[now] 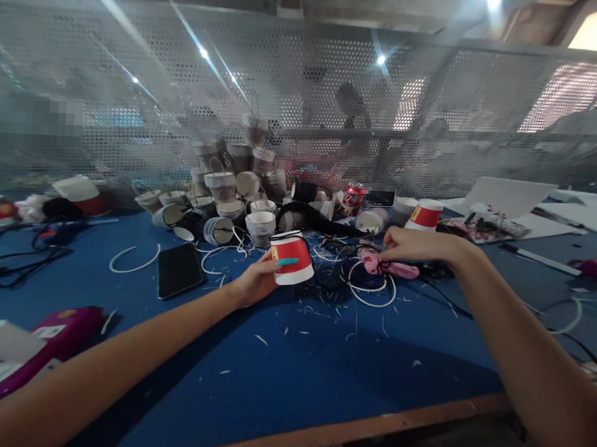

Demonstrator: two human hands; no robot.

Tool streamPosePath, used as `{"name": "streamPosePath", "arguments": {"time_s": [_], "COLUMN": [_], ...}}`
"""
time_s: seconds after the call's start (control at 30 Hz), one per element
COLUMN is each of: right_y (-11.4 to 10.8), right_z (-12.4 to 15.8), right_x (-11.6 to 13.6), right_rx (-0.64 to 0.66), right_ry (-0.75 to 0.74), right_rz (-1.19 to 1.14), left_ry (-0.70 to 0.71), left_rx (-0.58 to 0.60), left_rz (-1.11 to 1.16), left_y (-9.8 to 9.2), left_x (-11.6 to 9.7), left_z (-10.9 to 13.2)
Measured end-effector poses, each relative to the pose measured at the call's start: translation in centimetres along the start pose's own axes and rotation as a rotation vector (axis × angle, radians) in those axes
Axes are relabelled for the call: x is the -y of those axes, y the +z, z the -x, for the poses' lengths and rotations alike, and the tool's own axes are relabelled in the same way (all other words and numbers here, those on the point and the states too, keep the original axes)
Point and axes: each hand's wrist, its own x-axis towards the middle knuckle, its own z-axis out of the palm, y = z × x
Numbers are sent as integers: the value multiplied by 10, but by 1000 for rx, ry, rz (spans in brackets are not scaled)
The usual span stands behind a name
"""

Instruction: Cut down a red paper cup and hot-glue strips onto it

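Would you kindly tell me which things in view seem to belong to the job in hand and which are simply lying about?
Likely part of the job:
red cup in the left hand
pink item below the right hand
probably the white cups behind

Just lying about, it seems:
black phone
drink can
purple packet

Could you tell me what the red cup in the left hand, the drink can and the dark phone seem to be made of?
Red cup: probably paper or card, smooth, from its printed red wall and plain white band.
Drink can: likely thin metal, printed, from its narrowed top.
Dark phone: perhaps glass-fronted, smooth, from its flat face; casing unclear.
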Motion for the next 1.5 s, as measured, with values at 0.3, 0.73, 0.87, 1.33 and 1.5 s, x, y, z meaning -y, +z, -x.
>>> {"name": "streamPosePath", "arguments": {"time_s": [0.3,0.73,0.87,1.33,1.5], "right_y": [14,24,8,-49,-63], "right_z": [2,3,15,-11,-37], "right_x": [4,14,36,143,135], "right_rx": [-62,115,-172,-311,189], "right_ry": [97,-184,-368,-450,-122], "right_rz": [296,142,-49,-492,215], "left_ry": [-27,-36,-35,-46,-41], "left_rx": [-6,49,45,35,25], "left_rz": [7,50,69,114,110], "left_y": [7,0,0,4,4], "left_x": [-2,1,0,-3,-3], "left_z": [2,-1,-1,-1,-1]}}
